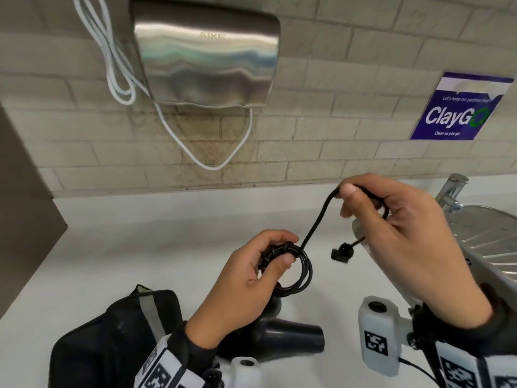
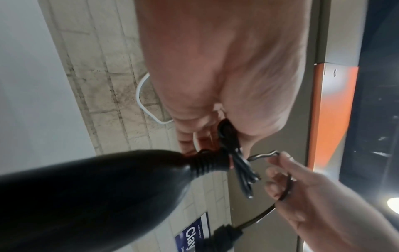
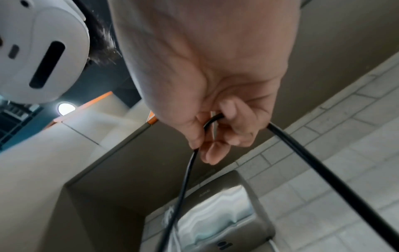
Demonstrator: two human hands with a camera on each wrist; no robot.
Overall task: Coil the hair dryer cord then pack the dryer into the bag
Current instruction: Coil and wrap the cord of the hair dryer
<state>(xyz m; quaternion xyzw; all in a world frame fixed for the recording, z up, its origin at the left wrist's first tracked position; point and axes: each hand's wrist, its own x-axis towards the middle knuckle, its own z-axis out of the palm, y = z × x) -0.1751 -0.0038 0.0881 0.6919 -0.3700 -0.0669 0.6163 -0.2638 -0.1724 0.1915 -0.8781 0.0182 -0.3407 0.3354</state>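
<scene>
The left hand (image 1: 246,278) has its fingers curled round a small bundle of black loops, the coiled part of the cord (image 1: 303,268), with the thumb pressed on the top of it. The right hand (image 1: 397,228) pinches the free stretch of the same cord higher up, and the plug (image 1: 342,252) hangs below it in the air. The hair dryer (image 1: 291,336) lies on the white table (image 1: 140,242) under the left wrist, just beside the dark bag (image 1: 112,343), which is at the near left.

The risk, as I judge it, is in the coil: the cord looks like smooth, springy rubber, so if the thumb relaxes the round loops may open again. The last wrap can also slide off, because the hanging plug is blocky and pulls on the end. The ribbed collar where the cord joins the handle may kink if the loops are drawn too tight.

The dryer body is matt black plastic, rounded, with a short tube nozzle. The bag seems soft fabric with a grey strap. Behind, a brushed steel hand dryer (image 1: 207,54) hangs on the tiled wall
</scene>
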